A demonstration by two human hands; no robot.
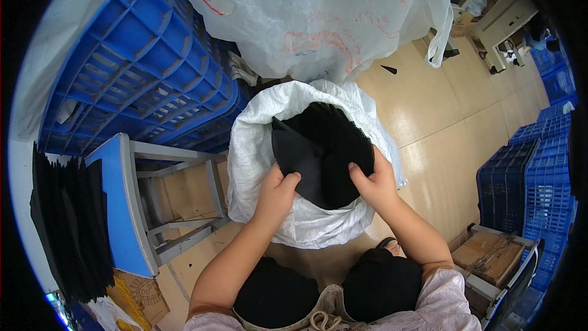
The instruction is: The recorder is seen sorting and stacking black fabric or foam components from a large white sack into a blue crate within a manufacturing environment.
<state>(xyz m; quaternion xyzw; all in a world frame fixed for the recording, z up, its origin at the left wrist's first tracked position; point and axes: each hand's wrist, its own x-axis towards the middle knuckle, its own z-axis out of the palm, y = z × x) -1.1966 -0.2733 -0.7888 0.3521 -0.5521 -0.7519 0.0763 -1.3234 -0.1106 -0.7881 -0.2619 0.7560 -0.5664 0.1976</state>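
Between my two hands is a black fabric piece (327,171), bent into a curve over the mouth of a white woven sack (257,141). My left hand (278,193) pinches its left edge, thumb on top. On the opposite edge my right hand (375,181) grips it the same way, with the fingers tucked underneath out of sight. More black fabric (327,119) with a ragged edge shows at the far side of the sack's opening; whether it is a separate piece I cannot tell. The sack stands on the floor in front of my knees, its rim rolled outward.
Blue plastic crates (141,55) rise at the left, beside a stool with a blue top (116,208) and a stack of black pieces (70,227). A large translucent plastic bag (324,12) bulges beyond the sack. At right stand more blue crates (520,171) and a cardboard box (488,256).
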